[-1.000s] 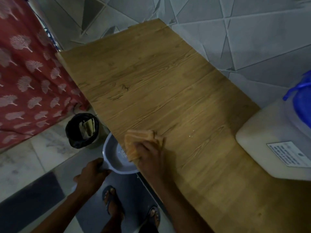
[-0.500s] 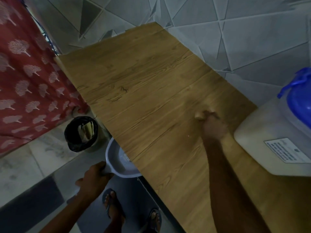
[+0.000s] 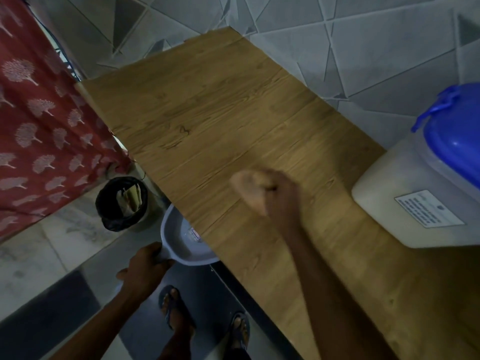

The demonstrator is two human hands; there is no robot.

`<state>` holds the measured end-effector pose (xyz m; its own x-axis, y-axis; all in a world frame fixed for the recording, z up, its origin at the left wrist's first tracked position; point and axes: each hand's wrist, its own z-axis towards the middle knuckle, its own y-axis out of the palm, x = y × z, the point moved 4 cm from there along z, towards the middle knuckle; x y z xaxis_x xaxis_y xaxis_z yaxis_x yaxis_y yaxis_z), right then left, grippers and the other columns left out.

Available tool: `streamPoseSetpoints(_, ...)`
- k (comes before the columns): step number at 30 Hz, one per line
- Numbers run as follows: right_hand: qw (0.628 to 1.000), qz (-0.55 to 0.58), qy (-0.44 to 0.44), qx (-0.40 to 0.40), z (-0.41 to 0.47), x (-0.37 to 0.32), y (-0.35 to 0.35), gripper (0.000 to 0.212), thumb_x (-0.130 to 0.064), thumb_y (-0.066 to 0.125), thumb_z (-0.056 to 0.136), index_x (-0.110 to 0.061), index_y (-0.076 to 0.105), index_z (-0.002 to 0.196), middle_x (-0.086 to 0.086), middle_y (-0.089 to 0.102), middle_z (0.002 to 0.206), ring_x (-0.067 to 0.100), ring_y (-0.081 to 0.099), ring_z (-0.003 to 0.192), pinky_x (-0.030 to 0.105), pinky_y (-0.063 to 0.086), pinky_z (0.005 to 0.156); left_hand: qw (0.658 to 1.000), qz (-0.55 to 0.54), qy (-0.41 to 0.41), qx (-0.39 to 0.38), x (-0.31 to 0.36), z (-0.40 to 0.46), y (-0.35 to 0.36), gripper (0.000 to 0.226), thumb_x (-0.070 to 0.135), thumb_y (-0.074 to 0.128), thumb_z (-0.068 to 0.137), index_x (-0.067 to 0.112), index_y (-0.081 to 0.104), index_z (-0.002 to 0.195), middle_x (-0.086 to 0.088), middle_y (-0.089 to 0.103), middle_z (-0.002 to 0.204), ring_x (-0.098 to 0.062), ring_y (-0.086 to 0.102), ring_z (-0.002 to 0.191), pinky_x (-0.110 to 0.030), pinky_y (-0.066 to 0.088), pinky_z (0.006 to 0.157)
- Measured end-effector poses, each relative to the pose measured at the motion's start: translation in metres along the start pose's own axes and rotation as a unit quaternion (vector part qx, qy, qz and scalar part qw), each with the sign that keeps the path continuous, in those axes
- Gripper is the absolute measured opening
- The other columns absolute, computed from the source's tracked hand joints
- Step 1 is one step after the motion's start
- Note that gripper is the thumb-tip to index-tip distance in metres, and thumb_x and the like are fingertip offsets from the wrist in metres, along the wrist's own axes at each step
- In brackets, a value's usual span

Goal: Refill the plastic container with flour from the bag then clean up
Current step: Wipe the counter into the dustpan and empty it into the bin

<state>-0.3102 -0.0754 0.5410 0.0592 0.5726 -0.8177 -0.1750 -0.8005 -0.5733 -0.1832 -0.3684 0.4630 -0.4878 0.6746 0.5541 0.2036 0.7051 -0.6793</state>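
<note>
My right hand point(image 3: 279, 197) grips a tan cloth point(image 3: 249, 188) and presses it on the wooden counter point(image 3: 207, 120), mid-way across; the hand and cloth are motion-blurred. My left hand point(image 3: 145, 266) holds a pale grey dustpan point(image 3: 181, 242) by its handle, just under the counter's front edge. The plastic container point(image 3: 405, 198), translucent with whitish contents, a blue lid point(image 3: 457, 136) and a white label, stands at the right end of the counter.
A black-lined bin point(image 3: 120, 203) with scraps inside stands on the floor to the left of the dustpan. A red patterned curtain point(image 3: 39, 120) hangs at the left. Grey tiled wall runs behind the counter. My sandalled feet point(image 3: 176, 307) are below.
My right hand swept the cloth from the counter's front edge out toward the container, then back toward the dustpan. My left hand kept the dustpan at the edge.
</note>
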Motion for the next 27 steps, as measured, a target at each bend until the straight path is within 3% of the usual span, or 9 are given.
streamPoseSetpoints(3, 0.982, -0.176, 0.015, 0.069, 0.06, 0.02, -0.055, 0.04, -0.002, 0.064, 0.078, -0.013, 0.073, 0.116, 0.015, 0.071, 0.108, 0.032, 0.068, 0.099, 0.034, 0.053, 0.084, 1.0, -0.008, -0.009, -0.006, -0.005, 0.001, 0.002, 0.017, 0.018, 0.074, 0.083, 0.018, 0.069, 0.099, -0.002, 0.07, 0.092, -0.024, 0.065, 0.09, -0.041, 0.05, 0.08)
streamPoseSetpoints(8, 0.952, -0.289, 0.099, -0.003, 0.069, 0.052, -0.05, 0.039, -0.02, 0.065, 0.081, -0.025, 0.07, 0.119, 0.014, 0.068, 0.108, 0.038, 0.067, 0.099, 0.039, 0.054, 0.08, 1.0, -0.011, -0.013, -0.011, -0.008, 0.0, 0.004, 0.013, 0.021, 0.073, 0.083, 0.022, 0.067, 0.095, 0.002, 0.068, 0.089, -0.02, 0.062, 0.088, -0.044, 0.05, 0.084)
streamPoseSetpoints(11, 0.972, -0.225, 0.06, -0.038, 0.019, 0.026, 0.001, 0.042, -0.016, 0.067, 0.082, -0.021, 0.068, 0.124, 0.014, 0.065, 0.112, 0.033, 0.065, 0.101, 0.03, 0.05, 0.084, 1.0, -0.017, -0.01, -0.01, -0.006, -0.002, 0.003, 0.014, 0.017, 0.072, 0.085, 0.022, 0.064, 0.095, 0.002, 0.065, 0.088, -0.017, 0.058, 0.085, -0.037, 0.045, 0.077)
streamPoseSetpoints(14, 0.981, -0.141, -0.03, -0.129, -0.053, -0.019, 0.065, 0.043, -0.008, 0.065, 0.085, -0.024, 0.067, 0.125, 0.002, 0.059, 0.125, 0.015, 0.058, 0.109, 0.017, 0.039, 0.089, 1.0, -0.011, -0.007, -0.013, -0.008, -0.001, 0.001, 0.012, 0.016, 0.073, 0.083, 0.017, 0.066, 0.091, 0.001, 0.067, 0.083, -0.021, 0.064, 0.082, -0.039, 0.049, 0.075)
streamPoseSetpoints(17, 0.97, -0.078, -0.073, -0.219, -0.092, -0.042, 0.104, 0.043, -0.004, 0.061, 0.086, -0.02, 0.067, 0.126, 0.0, 0.054, 0.133, 0.013, 0.051, 0.117, 0.014, 0.036, 0.094, 1.0, 0.001, -0.001, -0.01, -0.009, -0.003, -0.002, 0.009, 0.013, 0.072, 0.084, 0.013, 0.066, 0.09, -0.001, 0.066, 0.083, -0.022, 0.063, 0.081, -0.037, 0.048, 0.072)
streamPoseSetpoints(19, 0.97, -0.026, -0.047, -0.238, -0.087, -0.041, 0.105, 0.042, 0.0, 0.06, 0.086, -0.017, 0.07, 0.123, 0.002, 0.06, 0.128, 0.014, 0.056, 0.115, 0.017, 0.042, 0.096, 1.0, -0.002, 0.004, -0.006, -0.008, -0.006, -0.001, 0.008, 0.013, 0.071, 0.085, 0.012, 0.066, 0.091, -0.004, 0.067, 0.085, -0.019, 0.06, 0.079, -0.034, 0.042, 0.069)
streamPoseSetpoints(21, 0.973, 0.059, 0.004, -0.221, -0.068, -0.035, 0.084, 0.037, 0.002, 0.062, 0.084, -0.016, 0.073, 0.115, 0.001, 0.068, 0.113, 0.011, 0.064, 0.103, 0.013, 0.049, 0.088, 1.0, -0.007, -0.001, -0.005, -0.009, -0.009, 0.001, 0.01, 0.015, 0.071, 0.085, 0.017, 0.066, 0.093, -0.001, 0.067, 0.087, -0.017, 0.058, 0.081, -0.033, 0.04, 0.07)
streamPoseSetpoints(23, 0.988, 0.076, 0.02, -0.134, -0.039, -0.023, 0.042, 0.037, 0.002, 0.06, 0.077, -0.012, 0.072, 0.109, 0.001, 0.069, 0.101, 0.007, 0.064, 0.093, 0.005, 0.046, 0.079, 1.0, -0.014, -0.014, -0.007, -0.012, -0.01, 0.003, 0.013, 0.018, 0.073, 0.083, 0.021, 0.066, 0.094, 0.001, 0.067, 0.087, -0.018, 0.06, 0.083, -0.035, 0.044, 0.074)
streamPoseSetpoints(27, 0.988, -0.153, -0.005, -0.007, 0.029, 0.014, -0.047, 0.046, -0.014, 0.055, 0.074, -0.016, 0.074, 0.116, 0.012, 0.068, 0.105, 0.029, 0.066, 0.096, 0.024, 0.048, 0.08, 1.0, -0.019, -0.005, -0.021, -0.012, -0.014, 0.008, 0.013, 0.014, 0.072, 0.083, 0.021, 0.065, 0.09, 0.002, 0.066, 0.083, -0.016, 0.061, 0.08, -0.031, 0.042, 0.067)
